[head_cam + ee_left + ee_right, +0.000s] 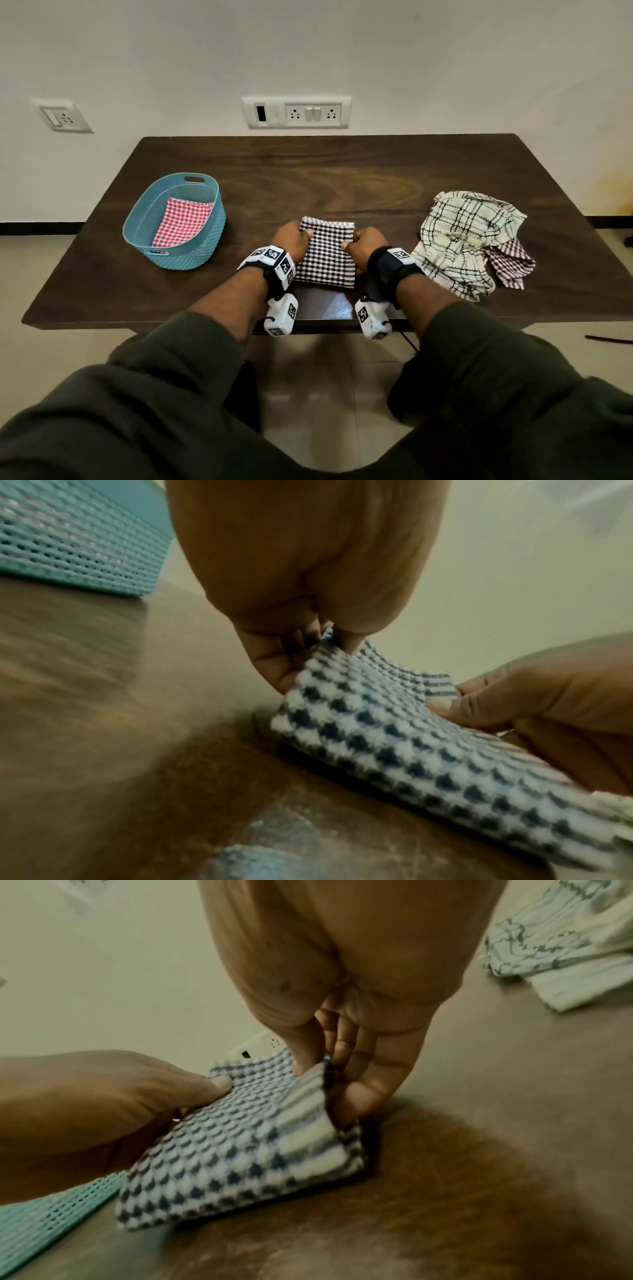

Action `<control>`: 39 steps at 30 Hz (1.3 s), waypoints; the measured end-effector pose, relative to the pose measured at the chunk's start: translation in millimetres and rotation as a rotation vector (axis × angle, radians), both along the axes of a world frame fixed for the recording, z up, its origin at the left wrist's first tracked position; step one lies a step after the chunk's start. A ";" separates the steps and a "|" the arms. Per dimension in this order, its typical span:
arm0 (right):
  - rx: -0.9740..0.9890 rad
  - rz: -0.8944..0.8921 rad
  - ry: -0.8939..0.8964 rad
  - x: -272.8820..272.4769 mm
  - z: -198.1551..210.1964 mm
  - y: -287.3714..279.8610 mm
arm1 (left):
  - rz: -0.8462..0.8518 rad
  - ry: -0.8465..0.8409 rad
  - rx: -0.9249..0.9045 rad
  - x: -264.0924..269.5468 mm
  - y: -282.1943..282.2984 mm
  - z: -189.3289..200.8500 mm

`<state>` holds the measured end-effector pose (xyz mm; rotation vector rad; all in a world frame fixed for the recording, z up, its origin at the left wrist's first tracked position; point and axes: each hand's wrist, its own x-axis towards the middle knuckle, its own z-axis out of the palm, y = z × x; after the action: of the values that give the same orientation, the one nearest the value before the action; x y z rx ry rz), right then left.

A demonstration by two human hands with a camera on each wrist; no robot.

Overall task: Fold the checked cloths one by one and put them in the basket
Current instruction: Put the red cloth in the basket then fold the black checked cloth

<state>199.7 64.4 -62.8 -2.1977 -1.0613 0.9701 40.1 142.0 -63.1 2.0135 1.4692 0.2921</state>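
A folded black-and-white checked cloth (324,253) lies near the front middle of the dark wooden table (342,178). My left hand (291,240) pinches its left edge, thumb on top and fingers underneath (274,669). My right hand (368,245) pinches the right edge the same way (308,1053). Both wrist views show the cloth (394,737) (240,1150) lifted slightly at the held edges. At the left stands a teal plastic basket (205,236) with a folded red-and-white checked cloth (180,221) inside.
A loose pile at the right holds a cream cloth with black checks (459,240) and a maroon checked cloth (510,263) beneath it. The wall with socket plates (296,112) runs behind the table. The basket's side (68,539) is close to my left hand.
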 end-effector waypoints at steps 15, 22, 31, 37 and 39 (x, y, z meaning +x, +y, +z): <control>-0.100 -0.034 -0.300 -7.1 0.6 9.1 | 0.100 0.182 -0.031 18.5 4.2 -12.5; 0.030 0.463 -0.661 -33.1 -10.5 1.7 | -0.477 0.344 0.508 -1.3 -11.1 -11.9; -0.170 0.529 -0.671 -22.4 -36.1 1.9 | -0.475 0.508 0.345 -4.6 -12.6 -36.4; -0.188 0.451 -0.655 -15.3 -39.3 -2.1 | -0.403 0.537 0.320 -7.8 -12.9 -43.1; -0.252 0.410 -0.615 -14.0 -32.4 -4.5 | -0.364 0.533 0.248 -8.0 -13.2 -38.1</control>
<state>185.6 59.9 -95.1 -2.6284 -1.8059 0.6059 32.2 128.9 -101.2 2.6514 1.3659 -0.2494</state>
